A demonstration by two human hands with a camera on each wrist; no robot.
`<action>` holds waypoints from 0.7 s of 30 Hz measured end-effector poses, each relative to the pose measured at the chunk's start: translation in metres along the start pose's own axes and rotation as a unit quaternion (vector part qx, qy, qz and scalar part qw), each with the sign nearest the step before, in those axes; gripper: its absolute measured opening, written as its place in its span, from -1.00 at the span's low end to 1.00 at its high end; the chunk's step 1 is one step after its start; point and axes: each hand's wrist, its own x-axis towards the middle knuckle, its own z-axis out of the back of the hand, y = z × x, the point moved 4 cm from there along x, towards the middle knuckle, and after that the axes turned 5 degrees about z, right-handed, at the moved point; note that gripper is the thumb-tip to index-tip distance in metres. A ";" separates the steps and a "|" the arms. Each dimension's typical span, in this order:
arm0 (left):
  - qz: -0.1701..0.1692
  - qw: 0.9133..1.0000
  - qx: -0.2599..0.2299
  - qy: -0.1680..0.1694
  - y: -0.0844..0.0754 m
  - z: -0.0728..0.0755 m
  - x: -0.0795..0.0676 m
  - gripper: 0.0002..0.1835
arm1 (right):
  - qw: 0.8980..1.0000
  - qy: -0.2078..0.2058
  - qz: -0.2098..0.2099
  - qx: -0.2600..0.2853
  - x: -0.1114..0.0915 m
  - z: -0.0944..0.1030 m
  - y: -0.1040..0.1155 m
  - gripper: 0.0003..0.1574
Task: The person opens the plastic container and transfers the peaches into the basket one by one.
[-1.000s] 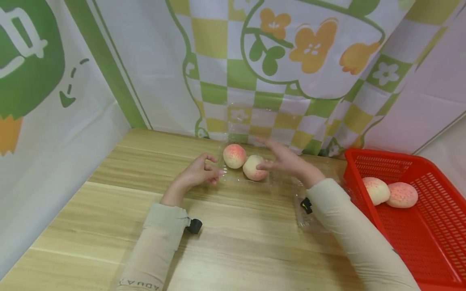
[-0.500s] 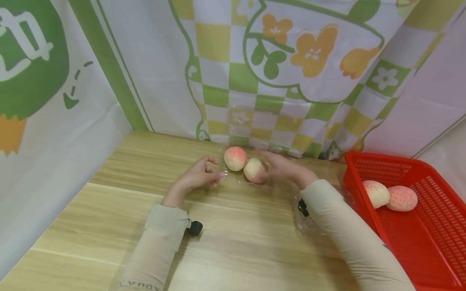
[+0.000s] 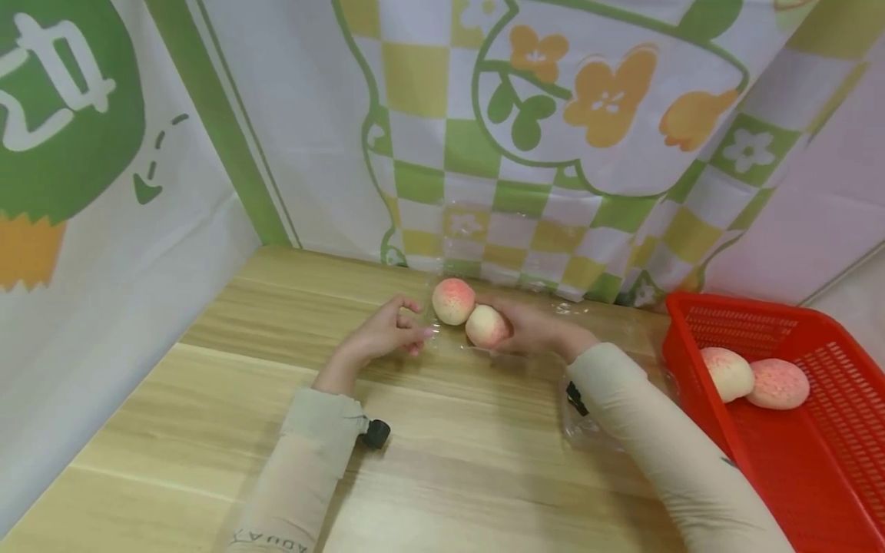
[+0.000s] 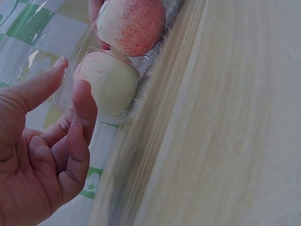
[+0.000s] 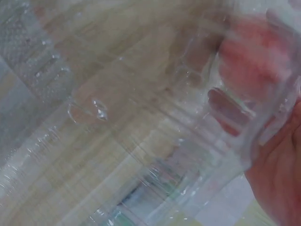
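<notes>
Two pink-and-cream peaches sit side by side in a clear plastic box (image 4: pixel 106 113) at the back of the table, its transparent lid raised against the curtain. My right hand (image 3: pixel 532 326) grips the right peach (image 3: pixel 486 328), fingers behind it and thumb in front. In the right wrist view, clear plastic covers much of the picture, with a blurred peach (image 5: pixel 256 56) at upper right. Beside the box's left end is my left hand (image 3: pixel 383 332), fingers loosely bent, thumb and index finger apart at the box edge. The left peach (image 3: pixel 453 301) lies near those fingertips, untouched by them.
A red perforated basket (image 3: pixel 795 461) stands on the right with two more peaches (image 3: pixel 777 384) inside. Another clear plastic container (image 3: pixel 584 430) lies partly under the right forearm. A patterned curtain (image 3: pixel 477 153) hangs behind the wooden table (image 3: pixel 429 476).
My right hand has come down from above and closed round the right peach. The left hand has stayed at the box's left edge. The head view has shifted slightly.
</notes>
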 end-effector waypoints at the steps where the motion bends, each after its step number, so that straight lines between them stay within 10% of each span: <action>1: -0.001 1.000 -0.001 -0.001 0.000 0.000 0.000 -0.38 | 1.000 0.001 -0.002 0.005 0.000 0.000 0.000 0.13; 21: 0.000 1.000 0.005 -0.004 -0.001 -0.003 -0.002 -0.40 | 0.998 -0.007 -0.026 0.049 -0.004 0.000 -0.010 0.04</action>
